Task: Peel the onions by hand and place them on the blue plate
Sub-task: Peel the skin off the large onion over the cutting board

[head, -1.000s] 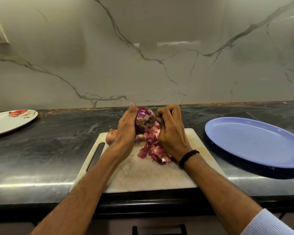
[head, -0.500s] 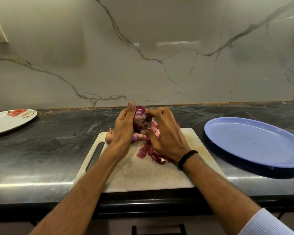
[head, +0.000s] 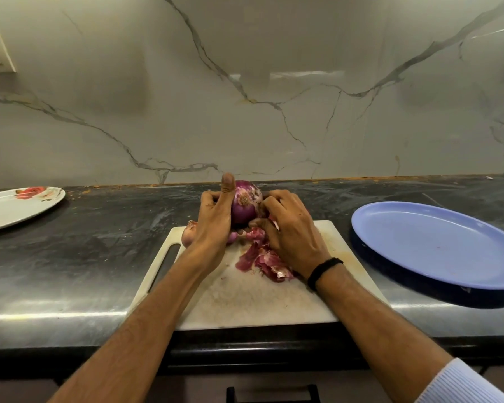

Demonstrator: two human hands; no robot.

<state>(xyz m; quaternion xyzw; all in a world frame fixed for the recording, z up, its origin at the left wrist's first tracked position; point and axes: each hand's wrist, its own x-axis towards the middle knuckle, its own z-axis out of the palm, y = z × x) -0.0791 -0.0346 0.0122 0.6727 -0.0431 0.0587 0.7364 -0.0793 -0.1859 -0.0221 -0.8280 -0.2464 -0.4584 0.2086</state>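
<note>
A red onion (head: 245,203) is held above the far part of the white cutting board (head: 245,301). My left hand (head: 214,221) grips it from the left, thumb pointing up along its side. My right hand (head: 288,228) curls against the onion's right side, fingers pinching at its skin. A heap of pink peels (head: 262,261) lies on the board under my right hand. Another unpeeled onion (head: 188,234) sits on the board's far left corner, mostly hidden behind my left hand. The blue plate (head: 437,245) stands to the right with nothing on it.
A white plate (head: 15,207) with a red scrap lies at the far left of the dark stone counter (head: 85,257). The marble wall rises behind. The counter's front edge runs just below the board, with a drawer handle (head: 274,391) beneath it.
The onion has been turned so its root end faces me. My right hand has shifted to its right side. Both hands stay above the board's far part.
</note>
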